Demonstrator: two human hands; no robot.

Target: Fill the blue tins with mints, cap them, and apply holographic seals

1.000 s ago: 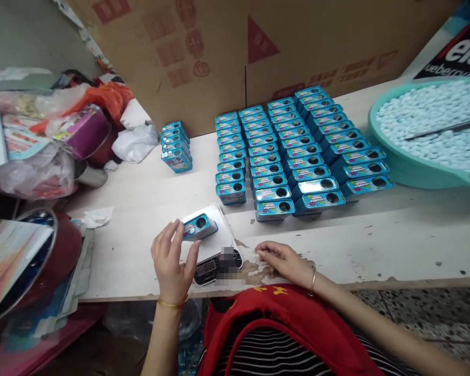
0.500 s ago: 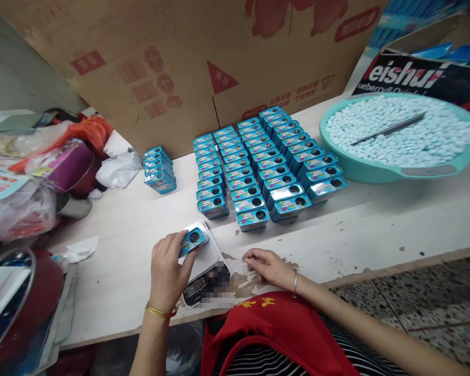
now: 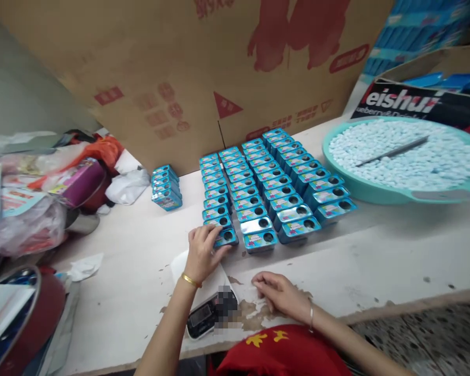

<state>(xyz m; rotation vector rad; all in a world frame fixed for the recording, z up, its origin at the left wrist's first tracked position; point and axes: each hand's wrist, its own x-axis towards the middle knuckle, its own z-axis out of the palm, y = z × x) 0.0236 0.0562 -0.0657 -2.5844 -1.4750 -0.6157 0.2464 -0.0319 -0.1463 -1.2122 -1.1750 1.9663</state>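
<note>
My left hand (image 3: 204, 254) reaches over the white kitchen scale (image 3: 213, 282), its thumb and fingers closed on the sides of a small blue tin (image 3: 227, 236) with a round dark opening in its top. That tin stands at the near end of the leftmost row of similar blue tins (image 3: 216, 200). The scale's plate is partly hidden by my left hand and wrist; its black display panel (image 3: 202, 315) faces me. To the right of the scale, my right hand (image 3: 279, 293) rests on the table with fingers loosely curled, and nothing shows in them.
Several more tins (image 3: 166, 194) form a short row at the left. A turquoise basin (image 3: 376, 190) full of pale blue candies, with a dark flat stick (image 3: 394, 151) on top, stands right. Behind is a big cardboard box (image 3: 188, 68). Bags and a red pot (image 3: 49, 313) crowd the left.
My left hand has carried the tin from the scale's plate forward and right to the front of the leftmost row. My right hand stays by the scale. The view has tilted up slightly.
</note>
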